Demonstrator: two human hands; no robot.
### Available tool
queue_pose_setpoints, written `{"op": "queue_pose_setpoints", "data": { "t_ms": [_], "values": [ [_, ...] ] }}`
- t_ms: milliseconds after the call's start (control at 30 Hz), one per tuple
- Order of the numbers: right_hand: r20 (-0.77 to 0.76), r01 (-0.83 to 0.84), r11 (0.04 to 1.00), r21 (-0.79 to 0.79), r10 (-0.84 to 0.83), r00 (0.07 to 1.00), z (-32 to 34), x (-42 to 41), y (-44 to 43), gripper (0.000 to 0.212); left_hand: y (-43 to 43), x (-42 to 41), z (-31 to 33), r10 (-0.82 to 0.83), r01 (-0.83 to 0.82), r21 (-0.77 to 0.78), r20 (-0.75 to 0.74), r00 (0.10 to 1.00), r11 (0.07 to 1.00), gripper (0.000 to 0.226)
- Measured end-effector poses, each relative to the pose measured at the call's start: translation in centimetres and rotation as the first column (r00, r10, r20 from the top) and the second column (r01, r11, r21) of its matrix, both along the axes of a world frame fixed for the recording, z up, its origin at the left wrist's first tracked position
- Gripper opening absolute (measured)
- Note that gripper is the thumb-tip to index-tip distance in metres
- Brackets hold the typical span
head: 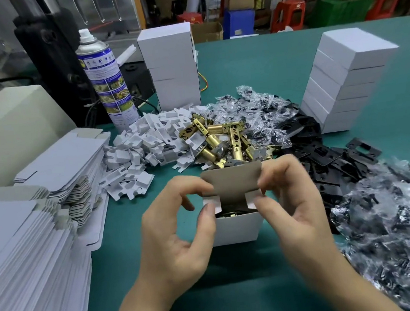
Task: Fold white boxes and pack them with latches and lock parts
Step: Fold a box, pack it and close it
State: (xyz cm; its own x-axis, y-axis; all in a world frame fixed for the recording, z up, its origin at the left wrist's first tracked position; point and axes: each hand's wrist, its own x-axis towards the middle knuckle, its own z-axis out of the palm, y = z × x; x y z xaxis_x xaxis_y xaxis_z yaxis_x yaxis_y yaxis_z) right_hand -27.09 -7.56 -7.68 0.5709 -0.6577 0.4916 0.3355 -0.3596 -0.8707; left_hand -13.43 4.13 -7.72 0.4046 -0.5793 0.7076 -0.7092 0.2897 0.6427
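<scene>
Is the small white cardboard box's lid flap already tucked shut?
No, the lid flap stands upright above the box, left hand and right hand pinching it.

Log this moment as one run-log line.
step: closing packed box | white box: upright on green table, lid flap raised, metal part inside | left hand: pinches flap's left edge | right hand: pinches right edge

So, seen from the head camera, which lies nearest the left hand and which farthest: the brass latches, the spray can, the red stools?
1. Brass latches: the pile mid-table, just beyond the left hand and the white box it holds.
2. Spray can: upright, farther back on the left.
3. Red stools: off the table, in the background at right.
</scene>
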Motion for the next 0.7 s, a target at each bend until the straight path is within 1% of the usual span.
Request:
{"op": "queue_pose_setpoints", "data": {
  "t_ms": [100,167,233,367,433,500,567,633,700],
  "values": [
    [0.03,-0.049,0.992,0.117,0.046,0.998,0.18,0.0,0.0,0.042,0.1,-0.24,-0.07,-0.012,0.012,-0.013,-0.003,1.0,1.0,0.043],
    [0.001,-0.062,0.993,0.1,0.063,0.998,0.36,-0.08,-0.06,0.04,0.17,-0.17,0.03,-0.014,0.013,0.013,0.022,1.0,1.0,0.046],
    [-0.02,-0.058,0.996,0.069,0.06,0.998,0.51,-0.16,-0.04,0.034,0.18,-0.04,0.21,-0.015,0.014,0.027,0.044,0.999,1.0,0.042],
    [0.047,-0.061,0.996,0.065,0.058,0.997,0.55,-0.13,0.0,0.036,0.13,-0.09,0.35,-0.085,0.085,-0.002,0.066,0.994,0.996,0.034],
    [0.059,-0.071,0.994,0.081,0.066,0.996,0.51,-0.05,-0.04,0.028,0.17,-0.02,0.23,-0.093,0.093,-0.004,0.082,0.992,0.996,0.031],
    [0.034,-0.07,0.994,0.088,0.067,0.997,0.18,-0.09,-0.11,0.018,0.26,0.09,0.12,-0.086,0.087,-0.001,0.092,0.992,0.996,0.028],
    [-0.013,-0.072,0.994,0.077,0.073,0.997,-0.13,-0.23,-0.24,0.015,0.27,0.18,0.01,-0.089,0.089,0.001,0.088,0.992,0.996,0.025],
    [-0.068,-0.104,0.994,0.018,0.105,0.992,-0.14,-0.4,-0.35,0.02,0.28,0.25,-0.11,-0.098,0.098,0.006,0.078,0.992,0.995,0.025],
    [-0.101,-0.13,0.988,-0.082,0.121,0.987,0.05,-0.6,-0.49,0.025,0.24,0.36,-0.29,-0.095,0.094,0.013,0.075,0.993,0.995,0.025]
  ]
}}
